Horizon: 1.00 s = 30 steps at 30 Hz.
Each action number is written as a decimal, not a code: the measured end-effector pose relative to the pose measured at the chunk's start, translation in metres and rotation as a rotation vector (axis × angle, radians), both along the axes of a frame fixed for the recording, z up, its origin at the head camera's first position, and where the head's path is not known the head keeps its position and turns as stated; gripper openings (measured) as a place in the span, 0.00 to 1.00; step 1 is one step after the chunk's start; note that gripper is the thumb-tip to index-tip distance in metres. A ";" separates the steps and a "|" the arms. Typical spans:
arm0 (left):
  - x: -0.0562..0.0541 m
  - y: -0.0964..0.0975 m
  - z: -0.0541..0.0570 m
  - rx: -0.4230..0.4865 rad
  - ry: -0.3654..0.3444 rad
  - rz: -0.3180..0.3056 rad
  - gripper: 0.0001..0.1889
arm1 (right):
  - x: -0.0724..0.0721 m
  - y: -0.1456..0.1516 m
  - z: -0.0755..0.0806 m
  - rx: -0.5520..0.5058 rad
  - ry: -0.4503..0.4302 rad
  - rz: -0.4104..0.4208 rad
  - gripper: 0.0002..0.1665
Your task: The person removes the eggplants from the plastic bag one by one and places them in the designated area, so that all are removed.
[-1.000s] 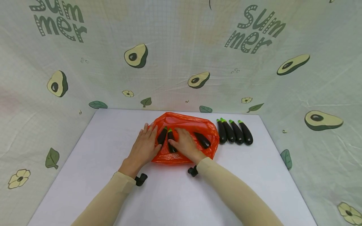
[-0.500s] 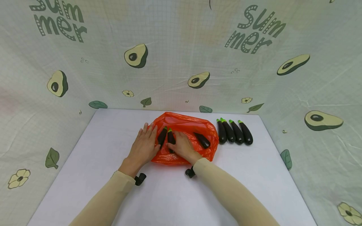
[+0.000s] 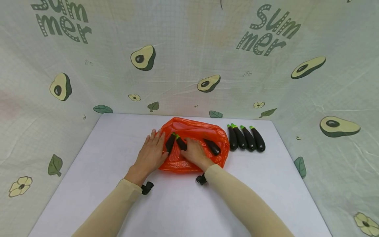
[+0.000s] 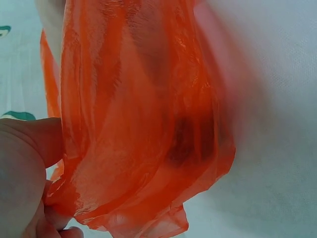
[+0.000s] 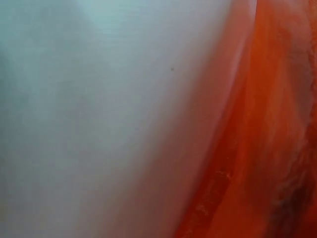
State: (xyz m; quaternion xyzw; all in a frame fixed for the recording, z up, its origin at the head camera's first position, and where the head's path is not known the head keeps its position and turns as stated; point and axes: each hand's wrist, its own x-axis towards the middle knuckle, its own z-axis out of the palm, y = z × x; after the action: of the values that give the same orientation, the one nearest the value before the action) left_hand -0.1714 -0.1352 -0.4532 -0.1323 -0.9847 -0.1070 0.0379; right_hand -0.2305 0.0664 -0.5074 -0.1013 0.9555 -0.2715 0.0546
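A red plastic bag (image 3: pixel 195 126) lies spread with its mouth up, holding three visible dark eggplants. My left hand (image 3: pixel 150 152) is at the bag's left rim; in the left wrist view the film of the bag (image 4: pixel 124 148) passes between its thumb (image 4: pixel 42 139) and fingers. Inside, my right hand (image 3: pixel 195 153) grips an eggplant (image 3: pixel 181 143) whose lower end it hides. Just left of that lies another eggplant (image 3: pixel 170 144), and a third eggplant (image 3: pixel 212 147) rests at the right side. The right wrist view shows only bag film (image 5: pixel 267 163) and blurred white table.
Several eggplants (image 3: pixel 246 139) with green stems stand in a row just right of the bag. The white table (image 3: pixel 177 207) ends at a hanging cloth (image 3: pixel 177 65) printed with avocados, which also flanks both sides.
The right hand has closed on the middle eggplant and shifted slightly right. That eggplant now slants, its lower end swung right. The left hand stays at the bag's rim.
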 end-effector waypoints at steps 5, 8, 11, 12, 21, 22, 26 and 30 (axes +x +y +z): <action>0.000 0.000 0.000 0.009 -0.005 -0.001 0.47 | 0.000 -0.003 0.001 0.024 -0.011 -0.019 0.40; 0.000 0.000 -0.001 0.019 -0.006 -0.005 0.47 | 0.000 -0.004 0.000 0.022 -0.014 -0.036 0.39; 0.000 -0.001 -0.001 0.028 -0.003 -0.004 0.46 | 0.001 -0.003 -0.002 -0.004 -0.017 -0.049 0.38; 0.000 -0.002 -0.002 0.030 -0.002 -0.004 0.46 | 0.001 -0.003 -0.002 -0.013 -0.019 -0.050 0.38; 0.001 -0.002 -0.001 0.039 0.000 0.003 0.47 | 0.007 0.009 0.000 -0.164 0.009 -0.017 0.37; 0.001 -0.002 -0.001 0.043 -0.003 0.005 0.47 | 0.007 0.010 0.001 -0.181 0.015 -0.008 0.37; 0.002 -0.002 0.001 0.054 -0.015 0.015 0.46 | 0.010 0.017 0.004 -0.213 0.046 0.024 0.37; 0.003 -0.002 0.002 0.061 -0.020 0.020 0.46 | 0.014 0.023 0.009 -0.226 0.063 0.027 0.38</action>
State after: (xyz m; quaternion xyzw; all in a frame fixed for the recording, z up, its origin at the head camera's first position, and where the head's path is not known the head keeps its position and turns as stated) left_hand -0.1683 -0.1368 -0.4514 -0.1203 -0.9825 -0.1380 0.0331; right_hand -0.2170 0.0899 -0.4980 -0.1282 0.9187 -0.3732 0.0163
